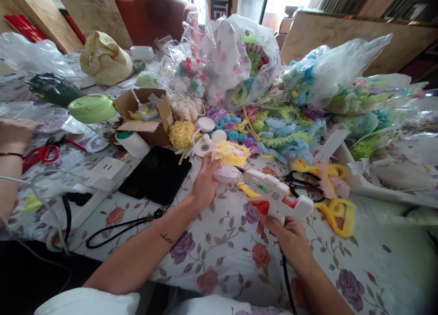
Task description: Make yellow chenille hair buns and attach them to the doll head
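My right hand (287,237) is wrapped round the handle of a white glue gun (273,191) with a red trigger and a black cord. Its dark nozzle points left, at or very close to a clear plastic cup (226,173) with yellow ribbon and fluffy yellow trim (232,153) on top. With closed fingers, my left hand (205,182) grips that trimmed cup by its left side. Whether the nozzle touches it I cannot tell. Black scissors (304,185) lie to the right of the gun, beside loose yellow ribbon (342,217).
Bags and lace trims (290,128) pile up behind my hands. A black tablet (155,174), a white bottle (132,144) and an open cardboard box (145,125) stand left. Another person's arm (12,146) rests at far left, near red scissors (41,155) and a power strip (85,196).
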Tool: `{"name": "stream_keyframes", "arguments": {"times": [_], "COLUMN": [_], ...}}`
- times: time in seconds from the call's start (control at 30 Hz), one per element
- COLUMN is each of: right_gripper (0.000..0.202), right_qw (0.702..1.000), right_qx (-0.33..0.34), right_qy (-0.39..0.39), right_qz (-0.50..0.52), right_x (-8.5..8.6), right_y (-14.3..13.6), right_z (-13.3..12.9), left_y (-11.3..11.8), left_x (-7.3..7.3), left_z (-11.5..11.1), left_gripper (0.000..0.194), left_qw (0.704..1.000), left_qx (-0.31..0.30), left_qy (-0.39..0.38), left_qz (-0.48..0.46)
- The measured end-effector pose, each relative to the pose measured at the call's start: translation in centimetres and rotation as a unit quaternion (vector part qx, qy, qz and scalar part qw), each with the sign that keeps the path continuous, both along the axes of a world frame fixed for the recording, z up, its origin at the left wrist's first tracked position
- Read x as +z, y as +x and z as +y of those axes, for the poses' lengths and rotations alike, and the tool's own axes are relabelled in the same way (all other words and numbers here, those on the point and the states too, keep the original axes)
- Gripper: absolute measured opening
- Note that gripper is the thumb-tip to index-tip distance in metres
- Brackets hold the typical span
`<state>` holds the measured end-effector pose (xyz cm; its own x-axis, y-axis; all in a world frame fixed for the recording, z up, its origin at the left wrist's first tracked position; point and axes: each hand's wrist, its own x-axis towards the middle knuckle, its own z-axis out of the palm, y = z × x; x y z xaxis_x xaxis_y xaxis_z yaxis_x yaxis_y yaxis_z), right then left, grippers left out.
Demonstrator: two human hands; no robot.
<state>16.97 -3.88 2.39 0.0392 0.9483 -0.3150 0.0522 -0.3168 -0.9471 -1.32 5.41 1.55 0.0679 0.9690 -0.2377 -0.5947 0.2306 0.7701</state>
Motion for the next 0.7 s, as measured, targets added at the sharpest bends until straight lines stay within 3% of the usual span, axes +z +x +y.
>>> {"name": "stream_keyframes", "arguments": {"times": [0.2, 0.43, 0.7], "right_gripper": [0.028, 0.028, 0.033], "right_qw": [0.999, 0.997, 0.997], "right_qx": [-0.012, 0.019, 0.000], "right_qy": [0.032, 0.029, 0.016], "right_qz": [-0.027, -0.066, -0.073], "right_x": [0.2, -0.3, 0.0], "right_y": [-1.0, -0.5, -1.1], "right_z": [-0.3, -0.3, -0.2], "left_y": [0.6, 0.3, 0.5], "left_x": [0.3, 0.0, 0.6], "left_z": [-0.4, -0.9, -1.4], "left_gripper": [0.032, 0.036, 0.038], "left_qw": [1.000, 0.997, 0.995], "left_qx": [0.025, 0.057, 0.053], "left_qy": [-0.006, -0.032, -0.043], "left_qz": [0.011, 0.035, 0.070]}}
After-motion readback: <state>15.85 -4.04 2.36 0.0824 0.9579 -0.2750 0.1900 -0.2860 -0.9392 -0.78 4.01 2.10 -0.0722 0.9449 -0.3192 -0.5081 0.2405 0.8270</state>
